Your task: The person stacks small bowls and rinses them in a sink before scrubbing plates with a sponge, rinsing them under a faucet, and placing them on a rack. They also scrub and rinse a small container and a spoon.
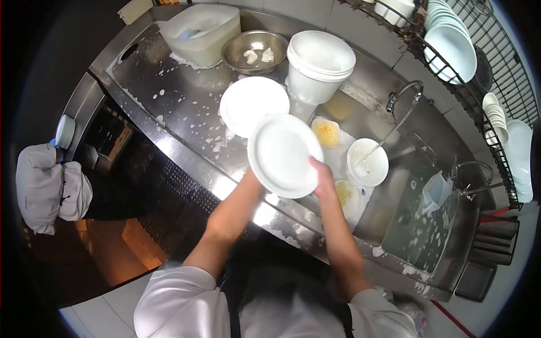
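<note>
A round white plate is tilted up in front of me over the sink's front edge. My right hand grips its right rim, thumb on the upper face. At the lower left, my left hand goes behind the plate and seems to hold it from beneath; its fingers are hidden. Just beyond lies another round white plate on the wet counter, partly covered by the held one. Right of my hands, a white bowl sits in the sink under running water. Near it are a square dish with yellow residue and another soiled dish.
A tub of cloudy water, a steel bowl and white buckets line the back. Faucets overhang the sink; a water-filled basin is at right. A dish rack hangs above. Another person stands at left.
</note>
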`<state>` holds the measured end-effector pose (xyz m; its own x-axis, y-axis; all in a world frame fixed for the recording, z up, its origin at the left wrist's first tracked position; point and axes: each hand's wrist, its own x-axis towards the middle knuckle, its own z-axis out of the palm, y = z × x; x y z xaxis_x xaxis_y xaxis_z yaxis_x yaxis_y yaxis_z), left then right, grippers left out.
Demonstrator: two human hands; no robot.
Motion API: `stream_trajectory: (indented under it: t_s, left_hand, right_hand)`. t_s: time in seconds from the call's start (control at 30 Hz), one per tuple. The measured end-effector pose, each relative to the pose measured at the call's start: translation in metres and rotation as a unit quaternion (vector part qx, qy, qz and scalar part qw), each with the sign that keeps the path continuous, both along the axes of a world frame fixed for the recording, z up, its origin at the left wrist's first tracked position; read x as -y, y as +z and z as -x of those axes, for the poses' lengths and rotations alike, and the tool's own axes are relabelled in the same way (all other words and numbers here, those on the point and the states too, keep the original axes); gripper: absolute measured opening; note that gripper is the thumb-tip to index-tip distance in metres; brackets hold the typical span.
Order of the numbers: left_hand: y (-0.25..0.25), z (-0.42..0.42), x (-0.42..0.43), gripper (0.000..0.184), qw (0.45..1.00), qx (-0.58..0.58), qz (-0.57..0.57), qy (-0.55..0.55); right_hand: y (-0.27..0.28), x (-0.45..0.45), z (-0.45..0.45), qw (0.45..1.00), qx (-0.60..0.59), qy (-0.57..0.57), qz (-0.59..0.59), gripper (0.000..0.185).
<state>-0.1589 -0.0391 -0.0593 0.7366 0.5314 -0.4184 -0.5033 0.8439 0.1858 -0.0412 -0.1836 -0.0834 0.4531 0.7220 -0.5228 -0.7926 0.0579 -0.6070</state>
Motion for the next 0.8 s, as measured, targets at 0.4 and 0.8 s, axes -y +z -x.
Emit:
stream_trajectory:
  t_s: [0.4, 0.8]
  left_hand:
    - [0.032, 0.11, -0.095, 0.056, 0.757, -0.431, -0.491, -0.011]
    - [-0.024, -0.009, -0.213, 0.015, 0.249, -0.687, -0.682, -0.012]
  right_hand:
    - [-0.011, -0.152, -0.019, 0.893, 0.374, -0.048, 0.246, 0.037]
    - [-0.032, -0.17, 0.075, 0.795, 0.564, 0.079, 0.21, 0.074]
